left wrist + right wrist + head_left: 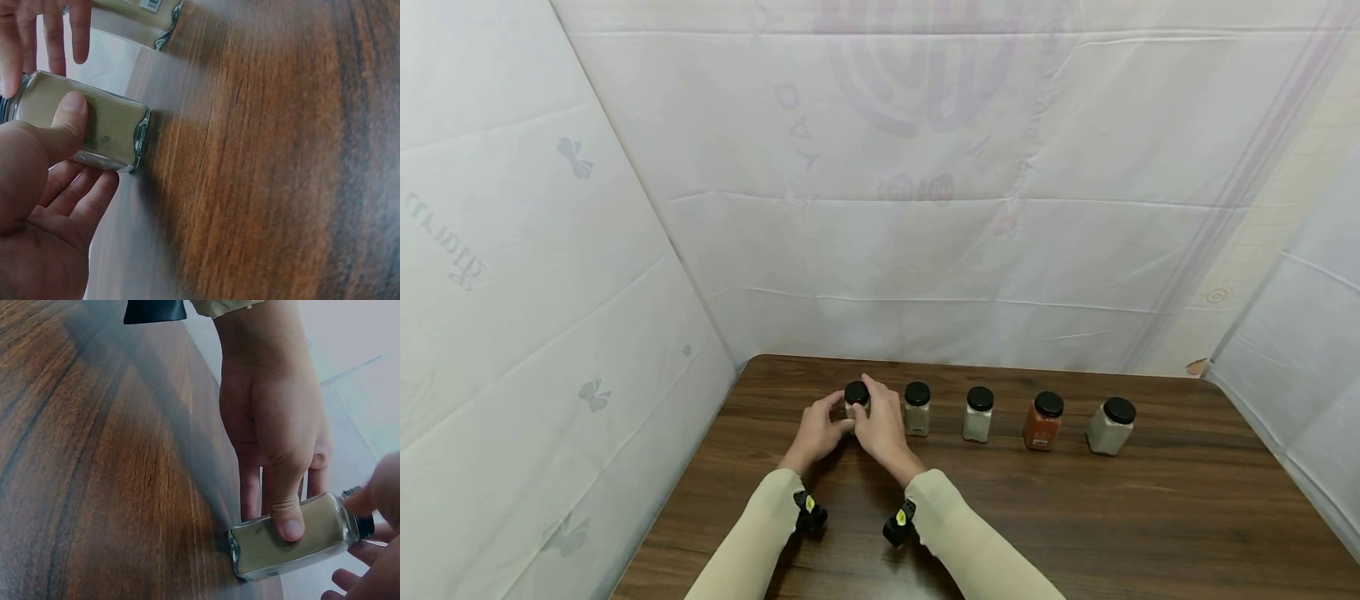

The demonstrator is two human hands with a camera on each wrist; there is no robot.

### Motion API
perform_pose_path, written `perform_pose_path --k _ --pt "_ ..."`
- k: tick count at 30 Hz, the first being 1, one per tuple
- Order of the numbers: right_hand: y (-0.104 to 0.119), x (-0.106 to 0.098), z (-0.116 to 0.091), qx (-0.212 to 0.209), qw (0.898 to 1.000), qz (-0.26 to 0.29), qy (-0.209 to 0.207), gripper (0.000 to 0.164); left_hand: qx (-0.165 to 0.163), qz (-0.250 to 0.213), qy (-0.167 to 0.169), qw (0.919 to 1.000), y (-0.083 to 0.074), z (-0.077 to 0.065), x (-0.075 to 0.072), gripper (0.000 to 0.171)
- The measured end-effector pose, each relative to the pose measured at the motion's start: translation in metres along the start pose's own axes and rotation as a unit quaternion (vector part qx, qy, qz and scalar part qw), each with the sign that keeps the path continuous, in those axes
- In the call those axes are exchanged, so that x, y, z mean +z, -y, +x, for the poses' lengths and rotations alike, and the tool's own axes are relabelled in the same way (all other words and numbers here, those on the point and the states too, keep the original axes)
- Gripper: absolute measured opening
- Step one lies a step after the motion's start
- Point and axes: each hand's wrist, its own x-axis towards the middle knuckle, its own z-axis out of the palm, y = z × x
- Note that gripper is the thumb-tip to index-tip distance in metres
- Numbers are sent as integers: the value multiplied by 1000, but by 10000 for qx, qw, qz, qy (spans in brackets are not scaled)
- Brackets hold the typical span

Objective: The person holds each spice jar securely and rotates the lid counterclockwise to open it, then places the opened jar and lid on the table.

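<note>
A square glass spice jar of olive-beige powder (115, 128), black-lidded, stands at the left end of a row of jars. My left hand (815, 431) grips its body, the thumb (291, 529) flat on the front face and the fingers curled behind. From the other side my right hand (882, 423) holds the jar's black lid (364, 526), thumb and fingers around it. In the left wrist view, the right hand's fingers (55, 37) hang down near the lid end. The jar's base is right at the table surface.
Along the wooden table (1075, 517), more black-lidded jars line up to the right: one with greenish powder (917, 419), a whitish one (977, 425), an orange-red one (1041, 431) and a pale grey one (1108, 433). White printed cloth (925, 250) hangs behind and at both sides.
</note>
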Motion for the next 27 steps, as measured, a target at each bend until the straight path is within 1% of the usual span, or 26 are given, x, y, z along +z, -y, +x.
perform_pose_path --k 4,8,12,16,18,21,24,27 --pt "1 0 1 94 9999 -3 -83 60 77 68 -35 9999 1 1 1 47" --pt "2 3 3 149 9992 94 -370 61 122 145 -60 9998 3 1 1 49" --pt "3 6 5 107 9978 -50 -649 56 163 183 -100 9996 3 1 1 49" --pt "4 8 6 87 9966 -266 -778 49 137 52 -72 9999 3 2 1 47" --pt "4 8 6 78 9964 -353 -763 47 131 24 -43 9999 3 1 1 45" --pt "4 8 6 91 9973 -412 -601 48 107 22 -14 9999 4 2 1 43" --pt "4 7 6 101 9983 -351 -450 50 152 59 -21 9999 4 2 1 42" --pt "5 7 5 47 9987 -249 -435 51 149 83 -50 9998 5 3 1 41"
